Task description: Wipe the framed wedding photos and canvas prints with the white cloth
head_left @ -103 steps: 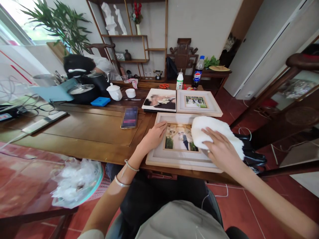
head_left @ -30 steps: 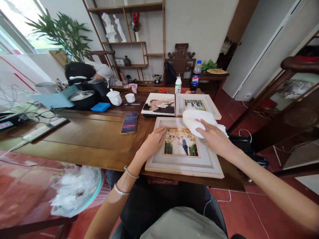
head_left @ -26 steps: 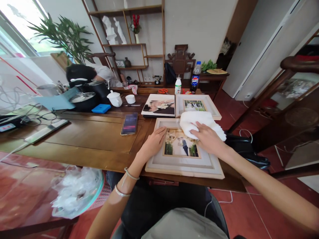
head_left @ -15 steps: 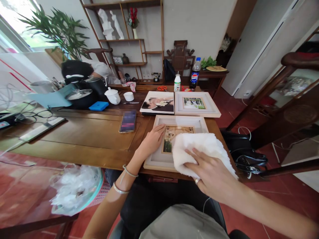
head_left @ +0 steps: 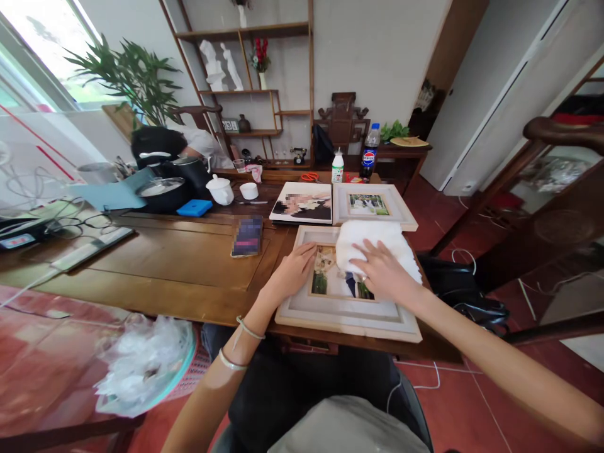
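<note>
A picture frame (head_left: 349, 321) with a pale wooden edge and a photo inside lies flat near the table's front edge. My left hand (head_left: 298, 267) rests on its left side, fingers stretched over the border and the photo's edge. Under my right hand (head_left: 384, 270) is a fluffy white cloth (head_left: 352, 236), pressed onto the upper right of the frame and covering part of the photo. The right fingers are spread over the cloth. Behind lie a second framed photo (head_left: 403, 207) and a flat picture panel (head_left: 302, 214).
A phone (head_left: 248, 236) lies on the wooden table (head_left: 189, 251) to the left. Farther back are a white teapot (head_left: 220, 190), a small white cup (head_left: 248, 190), orange-handled scissors (head_left: 310, 177), a milk bottle (head_left: 337, 167) and a cola bottle (head_left: 369, 153). A bag-lined basket (head_left: 182, 371) stands below.
My right hand has slid the white cloth away from me, from the frame's lower right to its upper right, uncovering the lower part of the photo. My left hand has stayed on the frame's left side.
</note>
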Available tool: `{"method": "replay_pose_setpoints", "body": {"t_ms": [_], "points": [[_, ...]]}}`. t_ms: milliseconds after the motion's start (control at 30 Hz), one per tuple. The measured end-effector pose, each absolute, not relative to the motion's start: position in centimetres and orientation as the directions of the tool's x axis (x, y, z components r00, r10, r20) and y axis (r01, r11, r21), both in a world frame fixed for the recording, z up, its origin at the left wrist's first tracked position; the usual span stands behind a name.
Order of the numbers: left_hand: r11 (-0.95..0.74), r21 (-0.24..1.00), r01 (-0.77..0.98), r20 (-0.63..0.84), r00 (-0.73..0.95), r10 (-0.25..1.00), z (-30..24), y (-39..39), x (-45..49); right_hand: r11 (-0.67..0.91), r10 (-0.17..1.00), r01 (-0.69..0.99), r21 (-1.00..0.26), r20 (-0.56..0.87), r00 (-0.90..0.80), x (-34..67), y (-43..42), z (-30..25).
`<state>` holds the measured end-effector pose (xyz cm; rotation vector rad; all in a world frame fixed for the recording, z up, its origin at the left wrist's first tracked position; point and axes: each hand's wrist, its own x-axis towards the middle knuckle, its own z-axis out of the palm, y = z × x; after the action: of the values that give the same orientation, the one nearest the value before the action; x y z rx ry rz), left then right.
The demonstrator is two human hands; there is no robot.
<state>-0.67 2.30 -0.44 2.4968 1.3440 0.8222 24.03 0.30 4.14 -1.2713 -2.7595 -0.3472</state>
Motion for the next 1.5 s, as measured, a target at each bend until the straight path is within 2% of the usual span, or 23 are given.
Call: {"method": "replay_pose_setpoints", "body": {"t_ms": [200, 300, 400, 633, 700, 800, 933, 1067, 1200, 1267, 1367, 1500], "points": [[-0.556, 0.395, 0.731, 0.35, 0.44, 0.827, -0.2, 2.1, -0.5, 0.745, 0.667, 0.666, -0.047, 0.101, -0.738, 22.6, -8.4, 4.3], [-0.549, 0.38, 0.745, 0.324, 0.449, 0.833, -0.1, 1.9, -0.5, 0.776, 0.631, 0.623, -0.1, 0.118, -0.767, 22.3, -9.6, 4.3], [-0.551, 0.367, 0.75, 0.305, 0.462, 0.833, 0.0, 1.9, -0.6, 0.741, 0.671, 0.668, -0.075, 0.135, -0.729, 22.5, -7.4, 4.1], [-0.552, 0.368, 0.748, 0.311, 0.461, 0.831, -0.1, 1.9, -0.7, 0.553, 0.771, 0.82, 0.145, 0.284, -0.57, 24.2, 1.4, 4.2], [-0.552, 0.37, 0.747, 0.311, 0.46, 0.832, -0.2, 1.9, -0.7, 0.532, 0.784, 0.829, 0.17, 0.272, -0.559, 24.2, 2.5, 4.3], [-0.546, 0.377, 0.748, 0.305, 0.456, 0.836, -0.3, 2.0, -0.7, 0.551, 0.8, 0.818, 0.168, 0.171, -0.574, 23.5, 1.7, 4.3], [-0.547, 0.387, 0.743, 0.315, 0.451, 0.835, -0.3, 2.1, -0.6, 0.619, 0.778, 0.782, 0.08, 0.072, -0.624, 21.6, -3.4, 4.5], [-0.543, 0.396, 0.74, 0.31, 0.449, 0.838, -0.3, 2.0, -0.7, 0.732, 0.677, 0.675, -0.085, -0.01, -0.736, 19.2, -8.8, 5.1], [-0.561, 0.4, 0.724, 0.316, 0.466, 0.826, -0.3, 2.0, -0.8, 0.745, 0.653, 0.647, -0.162, -0.019, -0.757, 19.0, -9.0, 5.2], [-0.565, 0.4, 0.722, 0.326, 0.464, 0.824, -0.3, 2.1, -0.8, 0.702, 0.708, 0.699, -0.139, 0.021, -0.706, 20.0, -6.9, 4.9], [-0.55, 0.408, 0.728, 0.33, 0.444, 0.833, -0.3, 2.1, -0.7, 0.613, 0.788, 0.789, -0.028, 0.098, -0.608, 21.6, -2.4, 4.5], [-0.543, 0.421, 0.726, 0.335, 0.432, 0.837, -0.3, 2.1, -0.6, 0.533, 0.824, 0.841, 0.09, 0.168, -0.541, 21.5, 1.0, 4.6]]}}
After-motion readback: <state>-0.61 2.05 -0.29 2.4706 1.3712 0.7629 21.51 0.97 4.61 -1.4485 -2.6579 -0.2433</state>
